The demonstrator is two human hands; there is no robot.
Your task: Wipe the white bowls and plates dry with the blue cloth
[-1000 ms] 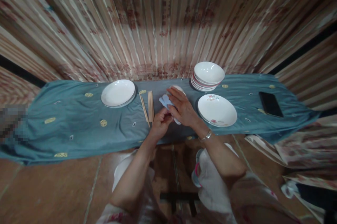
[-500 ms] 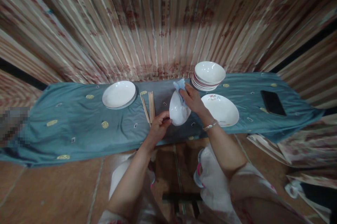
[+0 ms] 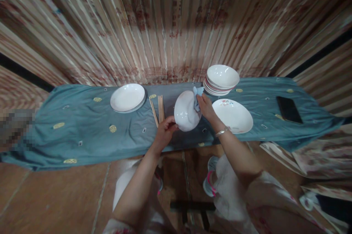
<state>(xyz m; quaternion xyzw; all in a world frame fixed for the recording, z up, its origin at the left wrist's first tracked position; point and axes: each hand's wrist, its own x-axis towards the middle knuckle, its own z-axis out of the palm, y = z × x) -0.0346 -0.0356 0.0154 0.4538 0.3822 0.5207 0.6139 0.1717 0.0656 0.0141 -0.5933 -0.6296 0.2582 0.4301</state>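
Note:
My left hand (image 3: 165, 133) grips the lower left rim of a white bowl (image 3: 184, 111), which is tilted above the table. A light blue cloth (image 3: 198, 92) is bunched in my right hand (image 3: 206, 108) and lies against the bowl's right side. Wooden chopsticks (image 3: 161, 107) lie just beyond my left hand, several together and a pair at an angle. Right of my right hand rests a white plate (image 3: 233, 117) with a flower pattern. Behind it stands a stack of white bowls (image 3: 222, 76).
White plates (image 3: 128, 97) are stacked on the left part of the blue-green tablecloth (image 3: 90, 131). A black phone-like slab (image 3: 289, 109) lies toward the right end. A striped curtain (image 3: 170, 25) hangs behind the table. Below it, a dark bar (image 3: 192, 205) crosses near my feet.
The bowl has turned, so more of its round surface faces me. My right hand with the cloth has shifted from over the bowl to its right edge; my left hand keeps its hold.

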